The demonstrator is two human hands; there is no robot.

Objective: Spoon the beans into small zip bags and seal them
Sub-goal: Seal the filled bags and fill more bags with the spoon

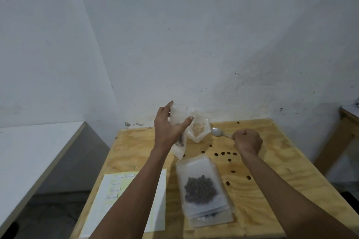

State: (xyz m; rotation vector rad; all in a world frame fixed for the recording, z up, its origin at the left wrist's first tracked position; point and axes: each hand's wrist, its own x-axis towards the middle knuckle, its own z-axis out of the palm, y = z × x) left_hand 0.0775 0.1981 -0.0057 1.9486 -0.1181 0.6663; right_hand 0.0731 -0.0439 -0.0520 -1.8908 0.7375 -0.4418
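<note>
Left hand: raised over the far-left part of the table, fingers and thumb grasping a small zip bag held upright, its mouth at 12 o'clock; a few dark beans showed low inside it.
Right hand: clenched on the handle of a metal spoon, the bowl pointing to 9 o'clock and looking empty, just above or on the wood; I could not tell which.
Open pouch: crumpled clear plastic between the held bag and the spoon bowl, near the far edge.
Filled bags: a flat stack at 6 o'clock from the hands, the top one showing a dark cluster of beans.
Loose beans: scattered at 3 to 5 o'clock of the stack, one close to the far edge.
Paper sheet: at 9 o'clock of the stack, reaching the near-left edge, partly under the left forearm.
Open room: bare wood along the right edge and near-right corner.
</note>
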